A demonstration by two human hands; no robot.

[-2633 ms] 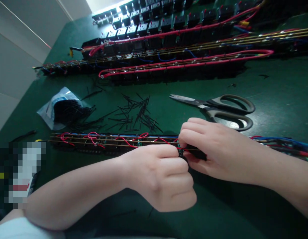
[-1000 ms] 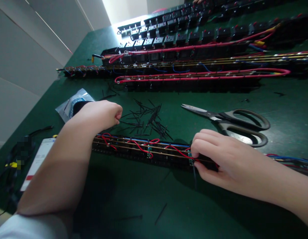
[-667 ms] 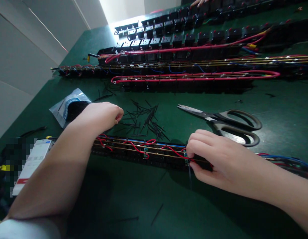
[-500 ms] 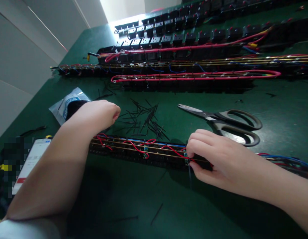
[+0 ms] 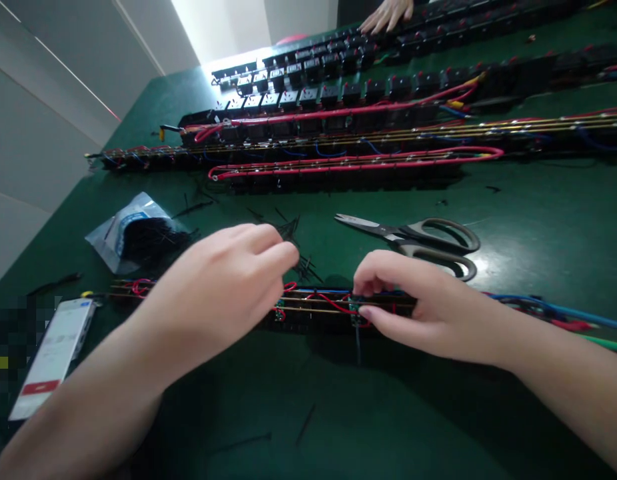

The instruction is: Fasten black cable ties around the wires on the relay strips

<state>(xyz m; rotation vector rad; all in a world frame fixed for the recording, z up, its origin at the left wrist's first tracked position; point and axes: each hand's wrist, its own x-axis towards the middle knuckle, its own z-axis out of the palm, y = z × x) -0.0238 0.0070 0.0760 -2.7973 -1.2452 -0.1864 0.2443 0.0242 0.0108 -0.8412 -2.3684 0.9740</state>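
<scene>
A long black power strip [image 5: 313,320] lies across the table, its back showing brass bars, red wires and small green circuit boards. At one of these boards my right hand [image 5: 413,293] is closed, thumb and fingertips on a black cable tie [image 5: 358,343] whose tail hangs over the strip's near side. My left hand [image 5: 238,273] hovers over the strip to the left, fingers curled together; what they hold, if anything, is hidden. Behind it lies a pile of loose cable ties [image 5: 306,267]. Black-handled scissors [image 5: 413,237] rest just beyond my right hand.
An opened plastic bag [image 5: 106,237] of black cable ties lies at left, with a phone [image 5: 53,353] nearer me. Several more power strips [image 5: 338,167] with red cables run across the back. Another person's hand [image 5: 391,13] touches the farthest ones. Two loose ties lie in front.
My left hand has moved right and closer, from beside the bag to above the strip. My right hand stays at the same board. Another person's hand has appeared at the top.
</scene>
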